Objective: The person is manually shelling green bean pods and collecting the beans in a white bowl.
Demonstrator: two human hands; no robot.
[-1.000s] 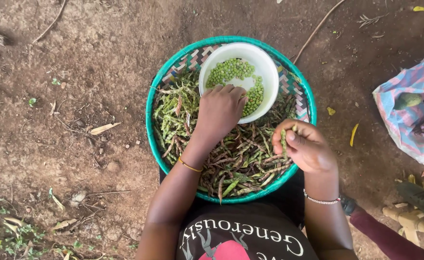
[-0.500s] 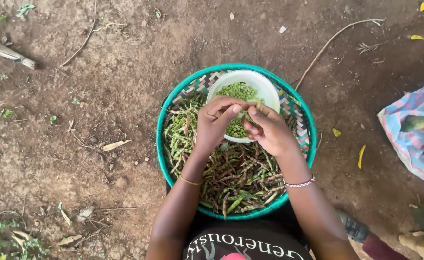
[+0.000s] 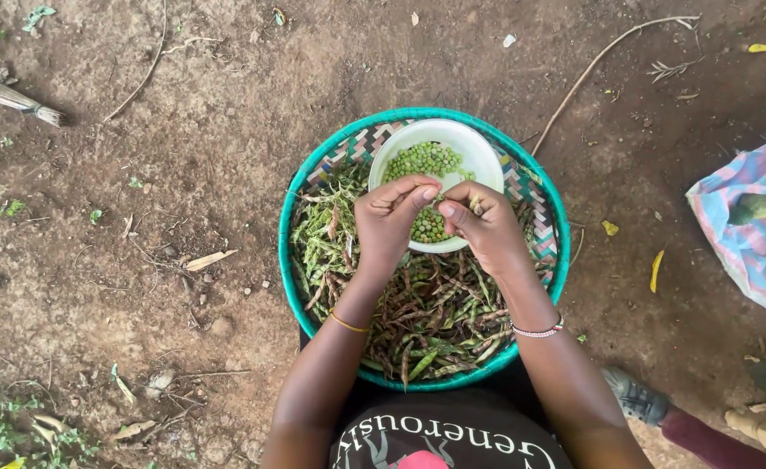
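Pinching a small pod (image 3: 439,201) between the fingertips of both hands, the person holds it just over the white bowl (image 3: 478,156) of shelled green peas (image 3: 422,161), the left hand (image 3: 389,217) closing on it from nine o'clock and the right hand (image 3: 484,227) from three o'clock. The bowl sits at twelve o'clock inside a round woven basket (image 3: 289,227) with a teal rim, and a heap of green and brown pods (image 3: 435,317) fills the basket from nine round to six o'clock beneath the wrists.
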